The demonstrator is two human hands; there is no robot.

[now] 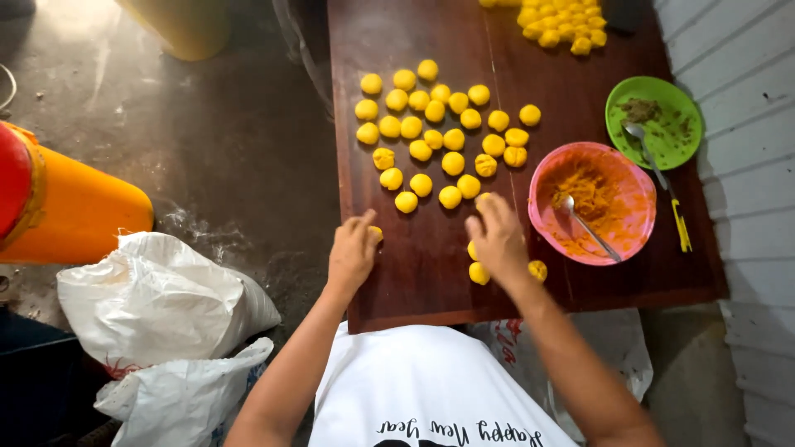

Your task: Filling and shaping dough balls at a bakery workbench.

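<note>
Landmark: pink bowl (593, 203), orange filling inside, spoon (585, 225) in it.

Left hand (351, 252) sat well left of bowl at table (431, 290) edge, fingers curled narrow over yellow ball (377, 233).

Right hand (497, 238) just left of bowl, fingers bent down on table; whether it gripped anything, cannot tell (palm hid it).

Loose balls (479, 273) near right wrist; main cluster (439, 132) up-left of bowl.

Risks, judged: wrist could knock loose balls off near edge; ball under left hand could roll off edge; forearm could bump bowl, tip spoon.
</note>
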